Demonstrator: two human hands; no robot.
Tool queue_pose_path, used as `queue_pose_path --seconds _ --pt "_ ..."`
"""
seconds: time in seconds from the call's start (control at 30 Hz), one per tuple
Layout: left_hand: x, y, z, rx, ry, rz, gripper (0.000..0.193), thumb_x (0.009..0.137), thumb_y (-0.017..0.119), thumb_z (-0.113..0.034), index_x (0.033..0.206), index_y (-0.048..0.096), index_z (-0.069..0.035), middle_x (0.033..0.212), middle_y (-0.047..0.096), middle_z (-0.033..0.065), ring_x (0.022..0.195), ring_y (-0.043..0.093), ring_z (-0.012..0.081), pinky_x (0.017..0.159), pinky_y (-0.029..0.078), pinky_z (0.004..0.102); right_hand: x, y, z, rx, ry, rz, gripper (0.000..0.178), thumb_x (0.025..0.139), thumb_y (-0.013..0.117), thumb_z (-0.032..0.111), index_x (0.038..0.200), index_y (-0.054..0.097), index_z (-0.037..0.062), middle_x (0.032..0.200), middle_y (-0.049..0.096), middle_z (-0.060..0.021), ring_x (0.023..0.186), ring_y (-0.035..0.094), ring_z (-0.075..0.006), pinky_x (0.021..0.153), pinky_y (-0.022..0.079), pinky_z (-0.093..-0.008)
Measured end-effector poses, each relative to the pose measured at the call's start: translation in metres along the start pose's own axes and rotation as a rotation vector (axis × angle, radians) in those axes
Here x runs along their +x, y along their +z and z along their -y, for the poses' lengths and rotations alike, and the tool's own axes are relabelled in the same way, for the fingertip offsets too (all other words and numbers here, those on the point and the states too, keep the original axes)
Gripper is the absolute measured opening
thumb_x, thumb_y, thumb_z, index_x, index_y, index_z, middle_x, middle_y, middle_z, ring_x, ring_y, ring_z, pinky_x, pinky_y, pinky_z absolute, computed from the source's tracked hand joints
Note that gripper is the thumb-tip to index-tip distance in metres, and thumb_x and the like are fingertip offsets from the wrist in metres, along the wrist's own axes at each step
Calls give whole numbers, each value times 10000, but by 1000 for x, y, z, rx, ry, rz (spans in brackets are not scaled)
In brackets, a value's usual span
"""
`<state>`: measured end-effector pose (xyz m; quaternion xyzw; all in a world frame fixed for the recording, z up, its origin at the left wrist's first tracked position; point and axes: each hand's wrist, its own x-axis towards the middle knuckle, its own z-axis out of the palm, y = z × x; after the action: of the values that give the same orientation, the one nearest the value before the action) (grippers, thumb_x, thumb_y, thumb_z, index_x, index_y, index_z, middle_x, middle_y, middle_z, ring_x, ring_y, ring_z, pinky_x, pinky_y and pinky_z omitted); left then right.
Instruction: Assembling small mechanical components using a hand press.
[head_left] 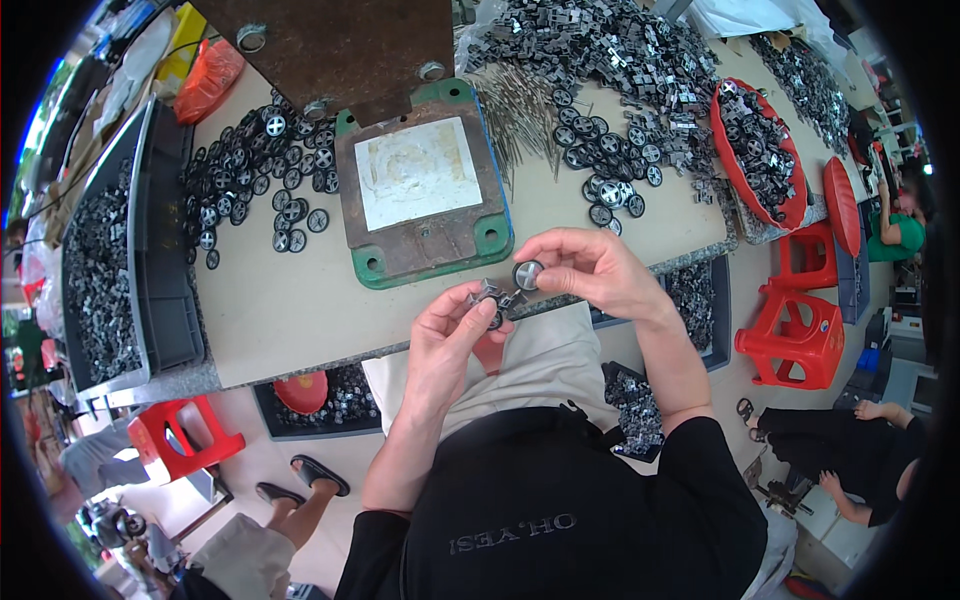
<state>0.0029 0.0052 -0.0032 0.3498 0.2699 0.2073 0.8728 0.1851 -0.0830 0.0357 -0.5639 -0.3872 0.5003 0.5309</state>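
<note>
My left hand [445, 335] pinches a small grey plastic chassis piece [490, 292] with a dark wheel at its lower side, just off the table's front edge. Between the thumb and fingers of my right hand [598, 272] is a small black toy wheel [527, 275] with a silver cross-shaped hub. That wheel is right beside the chassis piece; whether the two touch, I cannot tell. Beyond my hands stands a press base [430, 250] with green corners and a white plate [418, 172]. Loose wheels [605, 190] lie to its right, and more wheels [290, 180] to its left.
Thin metal rods [515, 120] and a heap of grey parts [600, 50] cover the table's far right. A red basket [797, 205] holds more parts. At far left is a grey bin [165, 250]. Red stools [800, 340] stand on the floor; other people are nearby.
</note>
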Motion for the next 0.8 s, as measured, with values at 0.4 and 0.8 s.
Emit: queue_pose_path --seconds 0.4,0.8 --pt "-4 -3 1 77 -46 26 179 863 537 -38 1037 562 -7 898 627 124 713 623 184 608 506 261 3 9 6 -540 -224 65 314 702 703 60 1001 606 60 820 560 19 750 480 -64 620 386 -208" --pt "-4 4 0 198 64 -78 214 841 595 -80 1038 583 4 734 650 82 578 592 64 394 423 185 0 1 -19 214 -72 125 340 749 639 -42 1077 562 2 970 571 -20 867 510 -91 794 429 -237"
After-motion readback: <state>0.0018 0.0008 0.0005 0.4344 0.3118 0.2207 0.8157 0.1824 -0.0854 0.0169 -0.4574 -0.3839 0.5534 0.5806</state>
